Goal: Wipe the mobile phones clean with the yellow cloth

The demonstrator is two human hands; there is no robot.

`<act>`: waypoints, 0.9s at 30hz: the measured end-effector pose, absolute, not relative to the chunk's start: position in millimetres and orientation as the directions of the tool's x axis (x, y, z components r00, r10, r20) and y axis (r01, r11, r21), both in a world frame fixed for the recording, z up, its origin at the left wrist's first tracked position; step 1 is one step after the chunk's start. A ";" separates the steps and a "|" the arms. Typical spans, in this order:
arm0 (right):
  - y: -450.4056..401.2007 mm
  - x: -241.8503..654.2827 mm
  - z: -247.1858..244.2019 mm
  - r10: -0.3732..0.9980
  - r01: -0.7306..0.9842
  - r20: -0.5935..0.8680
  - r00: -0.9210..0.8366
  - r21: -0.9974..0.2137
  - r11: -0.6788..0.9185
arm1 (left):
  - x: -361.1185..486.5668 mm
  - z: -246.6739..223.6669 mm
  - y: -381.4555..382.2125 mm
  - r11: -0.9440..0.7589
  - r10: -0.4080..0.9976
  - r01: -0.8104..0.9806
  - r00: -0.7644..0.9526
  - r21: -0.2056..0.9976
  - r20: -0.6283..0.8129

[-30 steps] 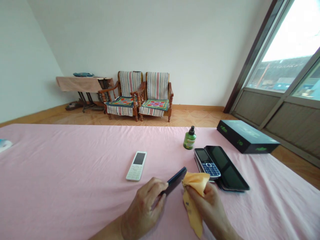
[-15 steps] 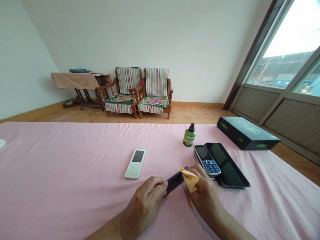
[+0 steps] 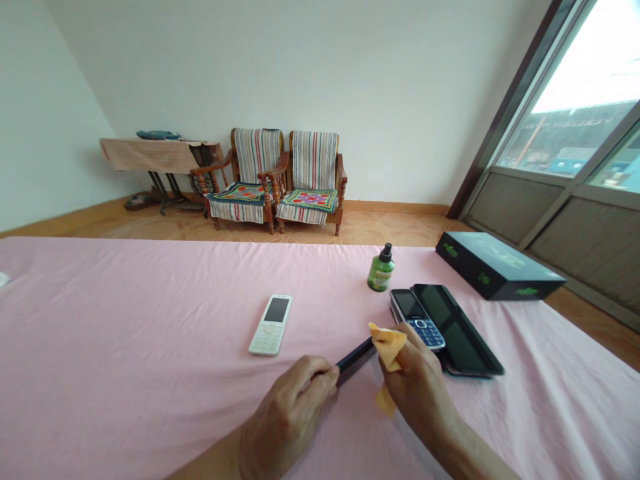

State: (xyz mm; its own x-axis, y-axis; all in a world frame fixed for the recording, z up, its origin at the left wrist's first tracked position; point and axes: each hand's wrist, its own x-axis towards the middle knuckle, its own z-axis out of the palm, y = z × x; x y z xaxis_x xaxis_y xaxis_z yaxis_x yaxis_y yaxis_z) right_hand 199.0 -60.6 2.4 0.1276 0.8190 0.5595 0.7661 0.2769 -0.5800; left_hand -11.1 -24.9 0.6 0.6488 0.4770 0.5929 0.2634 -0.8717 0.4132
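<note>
My left hand [image 3: 295, 407] is closed on one end of a dark, slim phone [image 3: 355, 356], which is turned edge-on to me. My right hand [image 3: 417, 373] is closed on a yellow cleaning cloth [image 3: 389, 345] and presses it around the phone's far end, so that end is hidden. To the left of the hands lies a white keypad phone [image 3: 271, 325], face up. A dark blue keypad phone [image 3: 417, 320] rests just past my right hand, beside and partly against a black tablet [image 3: 460, 333].
A green spray bottle [image 3: 381, 268] stands beyond the phones. At the right rear sits a black box [image 3: 500, 265]. Pink cloth [image 3: 125, 353] covers the surface. Two wooden armchairs [image 3: 313, 177] and a draped sewing table [image 3: 155, 155] are by the wall.
The dark phone has tilted from showing its flat face to showing its narrow edge. My right hand and the cloth have shifted slightly right along it. My left hand keeps its grip.
</note>
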 end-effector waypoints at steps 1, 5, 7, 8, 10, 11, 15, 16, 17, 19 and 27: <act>-59.5 201.7 1.8 0.813 0.774 0.565 0.144 -0.576 0.263 | -11.1 0.8 -24.9 -0.873 0.475 0.260 0.649 0.414 0.595; -63.3 187.8 -3.0 0.814 0.733 0.574 0.089 -0.591 0.336 | -11.5 -0.4 -25.2 -0.866 0.483 0.259 0.651 0.427 0.586; -68.1 173.1 -5.2 0.813 0.693 0.581 0.036 -0.601 0.399 | -11.3 -0.9 -25.6 -0.860 0.491 0.258 0.652 0.440 0.578; -70.5 166.1 -5.9 0.811 0.673 0.585 0.020 -0.608 0.421 | -10.9 -0.7 -25.9 -0.857 0.495 0.254 0.650 0.449 0.576; -74.4 154.4 -6.6 0.810 0.635 0.586 0.002 -0.626 0.452 | -9.8 0.3 -26.9 -0.844 0.511 0.243 0.637 0.478 0.577; -75.9 149.9 -6.7 0.811 0.617 0.585 -0.001 -0.638 0.461 | -9.4 0.7 -27.4 -0.834 0.524 0.242 0.627 0.495 0.577; -78.4 138.7 -7.1 0.811 0.556 0.584 -0.012 -0.670 0.491 | -10.6 -3.4 -29.0 -0.797 0.585 0.271 0.570 0.540 0.577; -78.6 137.2 -7.2 0.811 0.544 0.585 -0.017 -0.675 0.499 | -11.6 -5.7 -29.1 -0.794 0.590 0.278 0.564 0.540 0.578; -78.7 136.2 -7.2 0.813 0.532 0.582 -0.026 -0.680 0.504 | -12.6 -8.2 -29.0 -0.796 0.589 0.282 0.561 0.535 0.581; -78.9 136.2 -6.0 0.826 0.518 0.560 -0.060 -0.690 0.505 | -14.1 -12.0 -28.3 -0.810 0.574 0.290 0.564 0.509 0.593; -72.5 166.1 1.1 0.832 0.674 0.554 -0.008 -0.612 0.414 | -11.0 -6.9 -25.0 -0.827 0.548 0.276 0.595 0.490 0.588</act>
